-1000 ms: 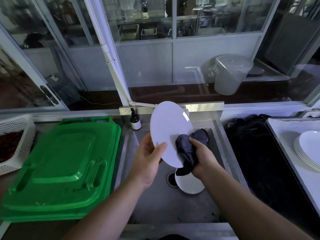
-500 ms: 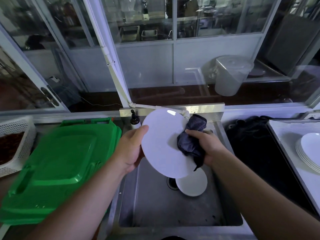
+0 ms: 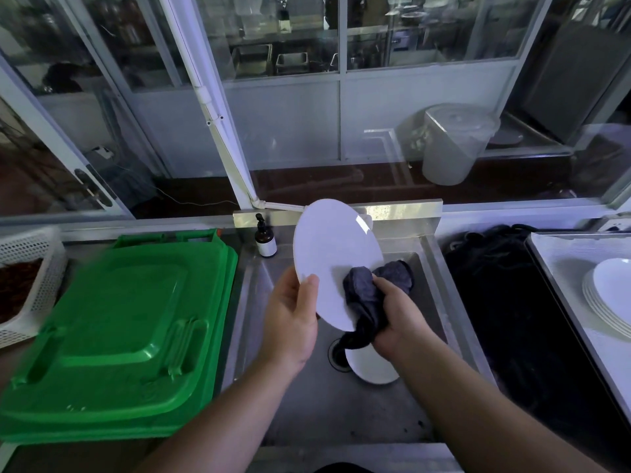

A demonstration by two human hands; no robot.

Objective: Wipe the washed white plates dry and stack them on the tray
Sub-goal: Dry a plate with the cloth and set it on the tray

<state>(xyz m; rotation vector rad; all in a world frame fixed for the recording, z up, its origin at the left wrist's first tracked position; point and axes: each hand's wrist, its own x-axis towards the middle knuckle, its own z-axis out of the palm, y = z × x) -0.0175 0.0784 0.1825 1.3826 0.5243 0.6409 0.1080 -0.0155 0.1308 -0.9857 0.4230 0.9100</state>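
Plate, white and round, is held on edge above the sink, tilted so that its broad face looks toward the camera and its upper rim leans away to the left. The left hand grips it at the lower left rim: the thumb lies on the near face, while the fingers curl out of sight behind, so the plate extends up and to the right from that grip. The right hand is closed round a bunched dark cloth, which is pressed against the plate's lower right face, just beside the left thumb. The rubbing therefore falls to the right hand, with the left serving as the support. The upper part of the face, lying above and away from the right fingers, carries a bright glint; whether it is wet cannot be told. A second plate lies flat in the sink bottom, directly beneath the right hand and touching the drain. The stack of plates rests on the tray, well apart to the right of the right fingers, across a dark mat. In my judgement wiping is under way, and the transfer will have to go rightward, the right hand being the nearer one. A green lid lies left of the left hand.
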